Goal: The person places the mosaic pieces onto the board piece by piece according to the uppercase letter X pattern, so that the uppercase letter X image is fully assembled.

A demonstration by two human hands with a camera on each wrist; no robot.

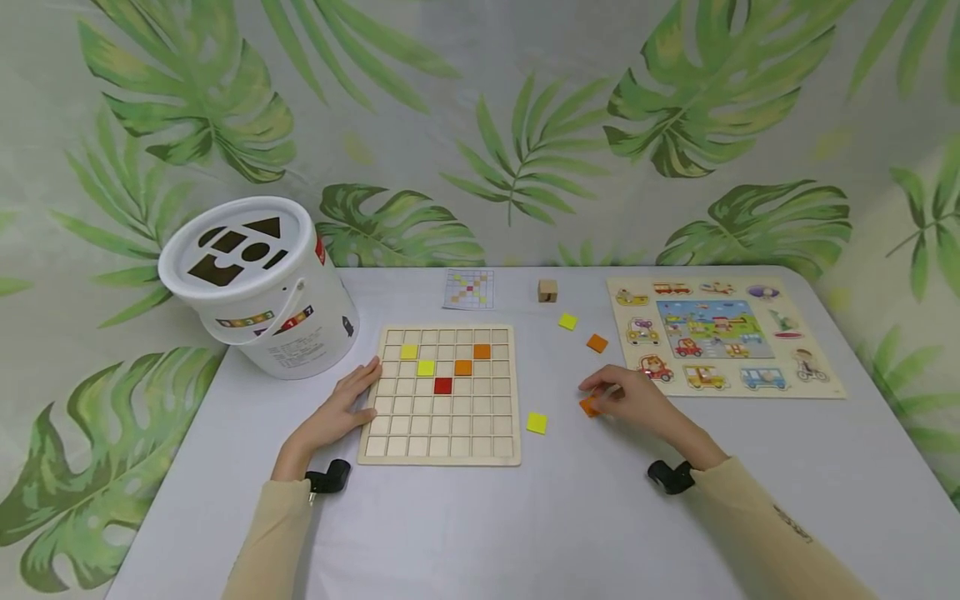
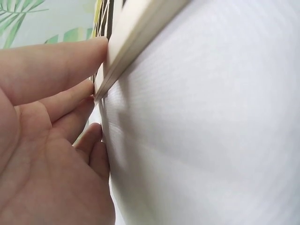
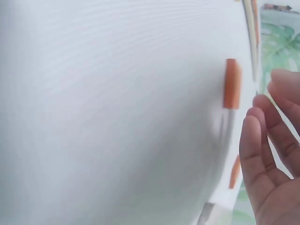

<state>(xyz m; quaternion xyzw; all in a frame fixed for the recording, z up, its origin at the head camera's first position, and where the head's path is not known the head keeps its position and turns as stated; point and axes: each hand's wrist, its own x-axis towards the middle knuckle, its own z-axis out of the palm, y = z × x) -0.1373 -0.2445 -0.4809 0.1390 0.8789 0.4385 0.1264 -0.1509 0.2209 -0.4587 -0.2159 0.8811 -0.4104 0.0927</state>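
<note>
A light wooden grid board point(image 1: 439, 425) lies flat on the table. It bears two yellow tiles, one red tile point(image 1: 443, 386) and two orange tiles in a V shape. My left hand point(image 1: 340, 410) rests against the board's left edge, thumb and fingertips touching it; the left wrist view shows the thumb along the board's side point(image 2: 136, 37). Right of the board, my right hand point(image 1: 630, 402) hovers at an orange tile point(image 1: 587, 407) on the table. In the right wrist view its fingers point(image 3: 251, 136) stand slightly apart from that tile point(image 3: 232, 84). A loose yellow tile point(image 1: 537, 423) lies between board and right hand.
Another yellow tile point(image 1: 567, 321), an orange tile point(image 1: 597, 342) and a wooden cube point(image 1: 547, 291) lie farther back. A printed pattern card point(image 1: 468, 289) is behind the board. A white bucket point(image 1: 300, 333) with shape holes stands left, a vehicle picture puzzle point(image 1: 720, 383) right.
</note>
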